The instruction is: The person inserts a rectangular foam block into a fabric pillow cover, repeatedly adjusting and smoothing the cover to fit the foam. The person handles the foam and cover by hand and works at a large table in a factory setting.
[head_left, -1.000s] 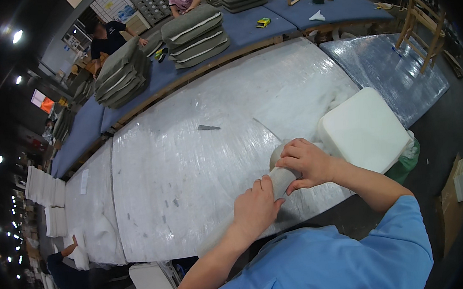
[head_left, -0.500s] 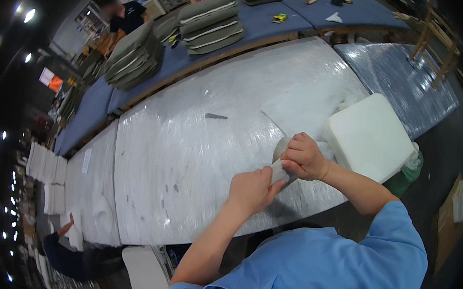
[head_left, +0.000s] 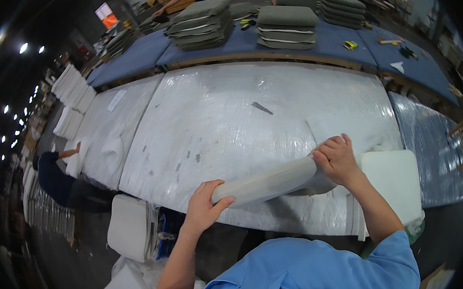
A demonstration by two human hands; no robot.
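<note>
My left hand [head_left: 206,203] pinches one end of a long, pale beige pad [head_left: 267,182], thumb on the near side and fingers curled over the far side. My right hand [head_left: 337,159] grips the other end, its fingers bent around the corner. The pad spans the gap between my hands, with a greyer face showing beneath its right end; I cannot tell whether its lower edge touches the surface [head_left: 213,119], which is wrapped in clear film.

Just to the right of my right hand lies a white, rounded-corner cushion [head_left: 392,178]. Beyond my hands, a dark grey strip [head_left: 262,108] lies on the film. Left of my left hand and nearer me is a white seat pad [head_left: 126,226], beside something blue [head_left: 170,231].

Farther ahead, a blue-covered surface [head_left: 338,44] carries stacked grey-green cushions [head_left: 286,29]. Well off to my left, a co-worker in dark clothes [head_left: 57,177] reaches toward white material [head_left: 75,161], near piled white pads [head_left: 72,86].
</note>
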